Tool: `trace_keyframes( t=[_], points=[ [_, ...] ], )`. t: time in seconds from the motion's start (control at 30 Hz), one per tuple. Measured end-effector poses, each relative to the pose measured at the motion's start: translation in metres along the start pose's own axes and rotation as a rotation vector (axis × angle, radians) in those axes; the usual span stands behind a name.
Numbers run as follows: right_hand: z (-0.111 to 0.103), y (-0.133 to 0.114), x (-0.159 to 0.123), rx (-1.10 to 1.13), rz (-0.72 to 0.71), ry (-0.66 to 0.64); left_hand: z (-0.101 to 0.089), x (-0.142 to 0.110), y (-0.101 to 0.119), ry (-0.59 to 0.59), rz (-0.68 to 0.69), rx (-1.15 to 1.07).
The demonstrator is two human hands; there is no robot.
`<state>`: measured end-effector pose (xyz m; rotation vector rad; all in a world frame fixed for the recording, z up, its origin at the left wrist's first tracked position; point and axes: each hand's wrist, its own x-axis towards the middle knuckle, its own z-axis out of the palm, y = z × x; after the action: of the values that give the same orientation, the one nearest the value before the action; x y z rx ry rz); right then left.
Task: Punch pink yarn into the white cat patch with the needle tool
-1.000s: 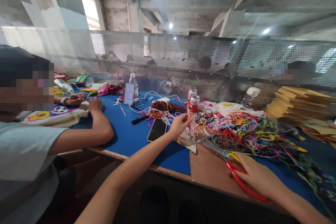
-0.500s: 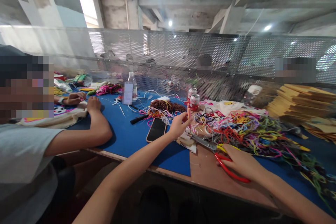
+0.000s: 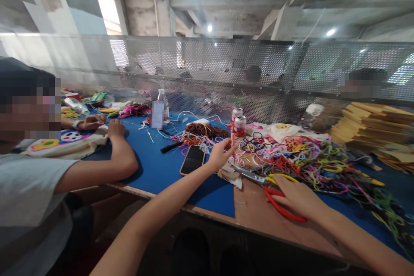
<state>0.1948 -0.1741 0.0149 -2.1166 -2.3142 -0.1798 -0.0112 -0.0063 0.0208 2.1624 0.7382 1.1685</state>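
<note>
Scissors [image 3: 250,174] with one yellow and one red handle loop are held in my right hand [image 3: 293,194], its fingers through the loops. Their blades point left, the tips just below my left hand [image 3: 221,154]. That hand is raised with the fingertips pinched together at a narrow pinkish strip; what it is I cannot make out. Under the blade tips lies a crumpled cream cloth scrap [image 3: 233,177]. Close by my left wrist rests a phone [image 3: 193,160]. Beyond the scissors spreads a tangled heap of coloured yarn [image 3: 300,159].
Two drink cans [image 3: 239,126] stand behind my left hand. A brown yarn bundle [image 3: 202,131] and a bottle [image 3: 161,105] are farther back. Stacked yellow envelopes [image 3: 365,127] fill the right. On the left, a co-worker's arm [image 3: 119,159] leans on the blue tabletop [image 3: 155,172].
The scissor handles have shifted slightly, with the yellow loop spread a little from the red one. My left hand stays in place. The co-worker's head has moved slightly left.
</note>
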Motion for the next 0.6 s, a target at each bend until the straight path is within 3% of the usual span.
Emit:
trace_keyframes(
  t=[0.13,0.37,0.6],
  points=[
    [0.0020,0.0035,0.0013,-0.038,-0.022,0.071,-0.0003,0.0000,0.0005,-0.002,-0.002,0.000],
    [-0.0028,0.0000,0.0034,0.023,-0.021,-0.037,0.0000,-0.0003,0.0003,0.003,0.020,-0.016],
    [-0.0043,-0.0005,0.0044,0.071,-0.018,-0.036,-0.0005,-0.0005,0.0012,-0.015,0.005,-0.024]
  ],
)
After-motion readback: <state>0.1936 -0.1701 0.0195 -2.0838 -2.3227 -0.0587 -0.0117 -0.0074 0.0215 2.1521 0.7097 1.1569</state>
